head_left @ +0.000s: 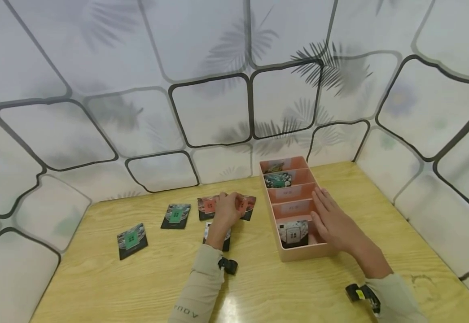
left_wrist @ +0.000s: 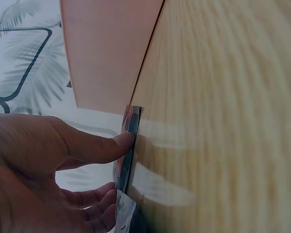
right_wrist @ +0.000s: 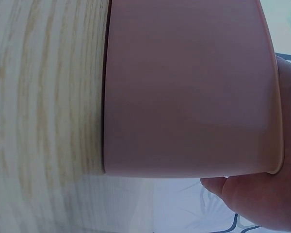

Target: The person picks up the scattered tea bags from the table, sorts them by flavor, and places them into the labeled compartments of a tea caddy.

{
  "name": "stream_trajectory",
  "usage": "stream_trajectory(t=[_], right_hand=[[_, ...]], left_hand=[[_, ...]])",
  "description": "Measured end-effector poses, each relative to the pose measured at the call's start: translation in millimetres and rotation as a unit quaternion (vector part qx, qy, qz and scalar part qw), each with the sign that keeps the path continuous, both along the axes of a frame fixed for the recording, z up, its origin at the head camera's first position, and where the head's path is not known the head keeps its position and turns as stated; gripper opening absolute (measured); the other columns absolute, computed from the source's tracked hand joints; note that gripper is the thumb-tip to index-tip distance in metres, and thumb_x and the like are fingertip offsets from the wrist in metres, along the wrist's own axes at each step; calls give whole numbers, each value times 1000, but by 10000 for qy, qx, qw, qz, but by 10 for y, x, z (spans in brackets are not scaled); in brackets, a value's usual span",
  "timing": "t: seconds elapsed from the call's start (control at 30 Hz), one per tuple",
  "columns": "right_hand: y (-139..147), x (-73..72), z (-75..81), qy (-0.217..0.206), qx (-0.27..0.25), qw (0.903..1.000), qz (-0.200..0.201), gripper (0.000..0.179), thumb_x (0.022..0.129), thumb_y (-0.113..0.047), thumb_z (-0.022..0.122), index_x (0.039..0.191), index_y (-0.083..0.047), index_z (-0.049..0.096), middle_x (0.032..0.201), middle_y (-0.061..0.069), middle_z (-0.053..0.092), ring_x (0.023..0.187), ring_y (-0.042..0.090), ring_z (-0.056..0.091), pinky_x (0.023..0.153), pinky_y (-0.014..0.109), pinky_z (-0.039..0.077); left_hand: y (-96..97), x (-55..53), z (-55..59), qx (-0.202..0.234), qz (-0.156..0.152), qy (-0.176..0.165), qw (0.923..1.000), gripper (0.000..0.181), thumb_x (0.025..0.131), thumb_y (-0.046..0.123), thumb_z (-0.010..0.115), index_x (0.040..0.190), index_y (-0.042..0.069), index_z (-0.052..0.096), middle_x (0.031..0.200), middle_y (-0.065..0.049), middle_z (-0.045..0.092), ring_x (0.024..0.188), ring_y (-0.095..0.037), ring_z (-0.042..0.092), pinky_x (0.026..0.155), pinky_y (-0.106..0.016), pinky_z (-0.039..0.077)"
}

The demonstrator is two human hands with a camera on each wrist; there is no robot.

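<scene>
My left hand (head_left: 227,210) bends over two flat dark packets with red labels, a left one (head_left: 206,207) and a right one (head_left: 250,207). In the left wrist view its thumb (left_wrist: 116,145) presses on a red-and-dark packet (left_wrist: 129,131) low at the tabletop, and the other fingertips curl in at its far end. Partly under that wrist lies a packet with a whitish top (head_left: 225,242). My right hand (head_left: 335,222) rests along the right rim of a pink divided box (head_left: 276,224), its fingers straight; in the right wrist view the box wall (right_wrist: 189,97) hides most of it.
Two green-labelled packets, one (head_left: 175,216) and another (head_left: 132,241), lie on the wooden table (head_left: 97,287) at left. Inside the box are a white-labelled packet (head_left: 293,234), a green-labelled one (head_left: 278,180) and a brownish one (head_left: 274,168). Patterned fabric walls (head_left: 218,112) enclose the table.
</scene>
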State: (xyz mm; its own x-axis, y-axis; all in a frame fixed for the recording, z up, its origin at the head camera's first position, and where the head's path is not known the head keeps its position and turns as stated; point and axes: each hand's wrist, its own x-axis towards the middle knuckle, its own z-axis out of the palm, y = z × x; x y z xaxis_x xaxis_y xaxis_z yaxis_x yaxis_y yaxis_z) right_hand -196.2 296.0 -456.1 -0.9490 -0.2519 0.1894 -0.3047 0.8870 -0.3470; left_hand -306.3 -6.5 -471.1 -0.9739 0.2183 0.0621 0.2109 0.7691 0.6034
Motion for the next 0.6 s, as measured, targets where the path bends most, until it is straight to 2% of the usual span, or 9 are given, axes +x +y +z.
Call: stream_trajectory(t=[0.1,0.23,0.43,0.6], right_hand=[[-9,-7,12,-6,-13,10000,15,64,110,-26,44,157,11,22,166,29,14,154,45,11,121,56,19],[-16,3,10,-41,-57,10000,-1,64,111,-26,43,157,12,22,166,29,14,154,46,11,122,55,18],[-17,15,13,-167,-140,9998,-23,64,111,-27,41,158,11,20,167,28,12,154,45,8,122,54,14],[-9,8,17,-171,-135,9998,-14,64,112,-28,40,159,10,19,167,28,12,154,45,8,123,53,13]], left_hand=[[-17,-10,13,167,-39,-139,9998,26,88,6,81,113,8,72,108,-13,56,99,-32,48,83,-46,47],[-47,-9,4,263,-57,-209,9994,35,85,1,83,117,7,71,109,-14,56,96,-28,46,80,-42,46],[-104,-9,-12,317,-270,-135,9990,41,85,-2,81,123,4,67,113,-15,68,97,-31,62,79,-43,53],[-145,-29,-24,888,-301,-232,9953,48,84,-9,79,127,3,63,120,-16,66,104,-34,64,81,-44,55]])
